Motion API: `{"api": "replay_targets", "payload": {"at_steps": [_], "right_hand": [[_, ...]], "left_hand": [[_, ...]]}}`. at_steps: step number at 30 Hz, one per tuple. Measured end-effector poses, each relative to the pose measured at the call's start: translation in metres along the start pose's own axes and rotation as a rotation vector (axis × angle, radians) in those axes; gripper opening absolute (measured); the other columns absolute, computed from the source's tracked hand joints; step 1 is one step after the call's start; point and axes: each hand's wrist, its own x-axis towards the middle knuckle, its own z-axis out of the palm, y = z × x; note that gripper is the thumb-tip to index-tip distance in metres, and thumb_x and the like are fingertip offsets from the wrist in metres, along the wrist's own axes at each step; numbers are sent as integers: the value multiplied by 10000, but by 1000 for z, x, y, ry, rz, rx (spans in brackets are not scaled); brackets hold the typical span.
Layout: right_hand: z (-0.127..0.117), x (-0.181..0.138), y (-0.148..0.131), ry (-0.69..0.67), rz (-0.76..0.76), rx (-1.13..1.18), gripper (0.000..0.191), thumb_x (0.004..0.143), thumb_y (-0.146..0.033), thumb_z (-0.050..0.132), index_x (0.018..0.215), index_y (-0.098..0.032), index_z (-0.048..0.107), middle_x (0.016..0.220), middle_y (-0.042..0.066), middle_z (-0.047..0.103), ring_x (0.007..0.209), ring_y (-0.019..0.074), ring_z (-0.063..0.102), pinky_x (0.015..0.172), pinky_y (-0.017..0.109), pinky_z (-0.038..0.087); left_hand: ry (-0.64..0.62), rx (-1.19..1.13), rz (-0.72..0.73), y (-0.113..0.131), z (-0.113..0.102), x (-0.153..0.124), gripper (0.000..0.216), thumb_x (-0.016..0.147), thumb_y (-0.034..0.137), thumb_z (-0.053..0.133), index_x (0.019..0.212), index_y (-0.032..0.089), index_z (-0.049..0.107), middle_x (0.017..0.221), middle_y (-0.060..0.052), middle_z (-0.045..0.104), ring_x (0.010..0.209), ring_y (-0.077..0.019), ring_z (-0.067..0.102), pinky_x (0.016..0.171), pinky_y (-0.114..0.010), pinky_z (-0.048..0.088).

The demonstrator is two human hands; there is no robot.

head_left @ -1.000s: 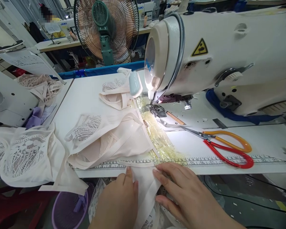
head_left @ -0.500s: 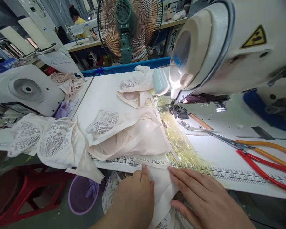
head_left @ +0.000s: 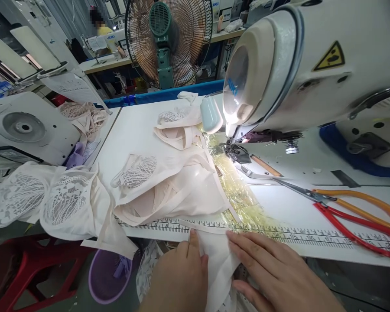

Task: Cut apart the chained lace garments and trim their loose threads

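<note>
My left hand (head_left: 178,275) is at the table's front edge, its index finger stretched onto the white fabric of a bra (head_left: 216,260) and its other fingers curled at the cloth. To its right lies my right hand (head_left: 273,268), fingers long and flat on the fabric's other side, thumb lower down. The bra's top edge rests along the printed ruler (head_left: 266,234); the rest hangs below, its lace partly hidden by my hands. Just beyond, a white bra with lace cups (head_left: 169,182) spreads on the table, its strip end near the sewing machine's needle area (head_left: 230,147).
Orange-and-red scissors (head_left: 325,197) lie on the right, tips toward the sewing machine (head_left: 263,69). More lace cups (head_left: 68,199) drape over the left edge. A purple bin (head_left: 108,277) and a red stool (head_left: 42,268) stand below. Behind the table is a fan (head_left: 169,43); a person sits farther back.
The view has shifted slightly, so most things appear a little further left. Both hands keep nearly the same place on the fabric.
</note>
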Motion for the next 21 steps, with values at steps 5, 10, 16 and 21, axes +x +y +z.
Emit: {"api": "replay_targets", "payload": {"at_steps": [5,10,16,21], "right_hand": [[-3,0,1,-36,19,-10,340,897,-405,494,1081,-180,671,1113,33,696,969,200,605,803,336,449],[-4,0,0,-78,9,15,339,867,-401,552,1076,-164,676,1121,33,694,960,216,611,778,345,471],[7,-6,-7,15,171,96,347,894,-435,497,1048,-186,683,1130,34,689,980,223,599,820,384,445],[9,-4,-8,9,195,112,353,897,-446,494,1042,-179,673,1151,-4,681,975,218,598,805,375,433]], "left_hand": [[32,18,1,-1,6,-3,347,884,201,399,1131,41,583,642,-42,646,495,-167,624,407,-252,467],[31,19,34,-6,11,-4,377,929,223,314,1153,33,549,647,-52,645,470,-165,622,380,-249,444],[11,37,23,-6,11,-3,383,944,231,276,1117,68,577,687,-71,670,510,-171,649,418,-240,474],[1,25,11,-5,7,-1,386,944,240,286,1104,68,593,638,-49,651,486,-171,637,407,-247,465]]}}
